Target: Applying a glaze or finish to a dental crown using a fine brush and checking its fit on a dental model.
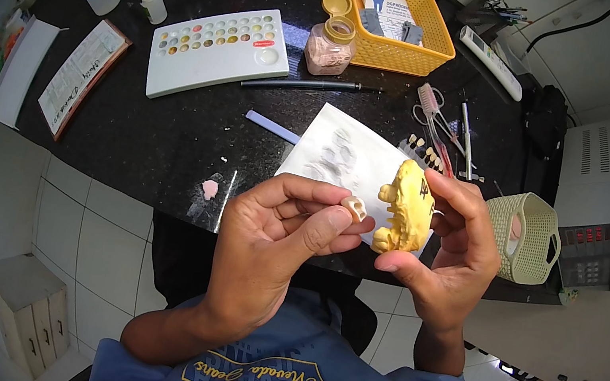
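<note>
Pinching one small tooth crown (354, 208), left hand (271, 249) fingers closed; right hand (451, 255) fingers grip one yellow dental cast (407, 208).

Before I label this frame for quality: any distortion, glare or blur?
Head view: fisheye bends the black countertop edge and darkens the corners; soft glare on the white palette; the left hand, small tooth piece and yellow dental cast look sharp.

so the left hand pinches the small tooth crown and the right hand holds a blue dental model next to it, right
Not quite: the dental model is yellow, not blue, as the head view shows. The left hand does pinch the small tooth crown, and the right hand holds the model beside it.
</note>
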A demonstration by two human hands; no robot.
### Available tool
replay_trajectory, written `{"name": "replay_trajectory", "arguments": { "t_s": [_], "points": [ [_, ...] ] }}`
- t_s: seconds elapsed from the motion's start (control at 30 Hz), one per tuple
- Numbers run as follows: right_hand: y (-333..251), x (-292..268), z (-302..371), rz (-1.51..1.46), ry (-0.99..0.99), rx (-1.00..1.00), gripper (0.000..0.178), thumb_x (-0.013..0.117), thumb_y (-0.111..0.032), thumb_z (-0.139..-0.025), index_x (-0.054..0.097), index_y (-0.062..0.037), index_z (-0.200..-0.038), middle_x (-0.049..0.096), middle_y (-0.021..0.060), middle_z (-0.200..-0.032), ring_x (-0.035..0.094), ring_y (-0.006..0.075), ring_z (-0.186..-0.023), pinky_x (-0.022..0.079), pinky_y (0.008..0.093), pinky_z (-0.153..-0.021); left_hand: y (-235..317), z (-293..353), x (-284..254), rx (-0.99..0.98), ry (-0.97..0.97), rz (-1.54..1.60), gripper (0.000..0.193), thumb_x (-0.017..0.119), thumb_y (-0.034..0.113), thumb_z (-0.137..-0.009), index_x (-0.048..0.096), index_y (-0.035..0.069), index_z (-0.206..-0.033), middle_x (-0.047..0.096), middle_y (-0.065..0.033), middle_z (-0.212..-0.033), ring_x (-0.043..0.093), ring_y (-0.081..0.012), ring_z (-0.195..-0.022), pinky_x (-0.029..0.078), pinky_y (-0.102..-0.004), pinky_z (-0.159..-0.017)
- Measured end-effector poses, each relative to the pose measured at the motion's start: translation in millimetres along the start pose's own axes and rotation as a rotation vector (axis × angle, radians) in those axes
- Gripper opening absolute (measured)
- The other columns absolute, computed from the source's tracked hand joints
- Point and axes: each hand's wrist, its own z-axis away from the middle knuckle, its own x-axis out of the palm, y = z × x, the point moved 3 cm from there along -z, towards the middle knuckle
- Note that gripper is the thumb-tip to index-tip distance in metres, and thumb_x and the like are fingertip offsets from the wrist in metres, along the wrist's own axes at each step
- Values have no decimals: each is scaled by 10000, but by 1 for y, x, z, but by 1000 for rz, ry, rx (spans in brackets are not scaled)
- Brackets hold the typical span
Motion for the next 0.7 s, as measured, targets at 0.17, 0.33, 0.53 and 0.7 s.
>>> {"name": "replay_trajectory", "arguments": {
  "t_s": [0.17, 0.33, 0.53, 0.7],
  "points": [
    [-6, 7, -2, 119, -6, -87, 673, 865, -256, -564, 589, 0, -1121, 599, 132, -1014, 594, 171, -881, 522, 248, -661, 0, 1, -5, -7, -7, -38, 158, 555, 19, -877, 526, -47, -1018, 619, -167, -955, 653, -217, -877, 580, -321, -756],
    [-8, 12, -4, 172, -17, -162, 665, 858, -269, -571, 592, 9, -1113, 608, 137, -986, 594, 181, -854, 510, 253, -635, -1, 2, -9, -19, 0, -24, 142, 537, 1, -877, 516, -51, -1008, 614, -172, -958, 651, -219, -875, 584, -320, -749],
    [-13, 14, -6, 241, -26, -220, 654, 853, -276, -576, 597, 8, -1106, 608, 136, -974, 590, 178, -832, 500, 257, -621, -1, 2, -10, -12, 0, -2, 133, 526, -12, -877, 511, -54, -1002, 608, -177, -971, 646, -225, -894, 585, -336, -756],
    [-14, 14, -7, 257, -50, -236, 635, 845, -278, -585, 602, 4, -1100, 604, 135, -969, 592, 178, -824, 502, 258, -626, -2, 2, -12, -17, -1, -21, 136, 523, -22, -874, 509, -59, -1004, 608, -183, -969, 647, -228, -891, 584, -338, -758]
  ]
}}
